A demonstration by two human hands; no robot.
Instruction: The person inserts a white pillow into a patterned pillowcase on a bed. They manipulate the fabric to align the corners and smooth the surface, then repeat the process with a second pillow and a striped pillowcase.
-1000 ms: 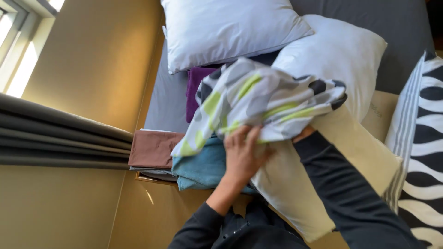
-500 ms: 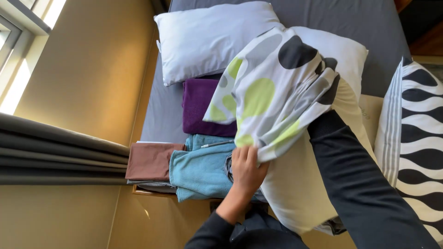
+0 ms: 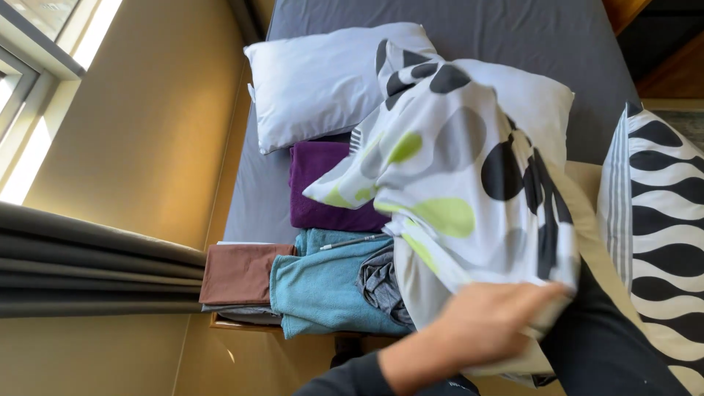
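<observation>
A white pillowcase [image 3: 455, 169] with black, grey and lime-green spots hangs lifted over the bed. My left hand [image 3: 488, 323] is at the bottom centre, fingers closed on its lower edge. My right arm, in a black sleeve [image 3: 609, 345], runs up under the cloth from the lower right, and the cloth hides that hand. A cream pillow [image 3: 612, 275] lies beneath the pillowcase along my right arm. Behind the raised cloth a white pillow [image 3: 543, 95] shows.
On the grey bed sheet [image 3: 477, 22] lie another white pillow [image 3: 330, 81], a purple towel [image 3: 323, 183], a teal towel [image 3: 323, 286], crumpled grey cloth [image 3: 381, 282] and folded brown cloth [image 3: 238, 273]. A black-and-white wavy pillow [image 3: 660, 198] sits right. Dark curtain [image 3: 88, 264] and window [image 3: 29, 73] left.
The pillowcase has been lifted and spread wider, from a bunched bundle to an open sheet. My left hand has moved right and down along its lower edge.
</observation>
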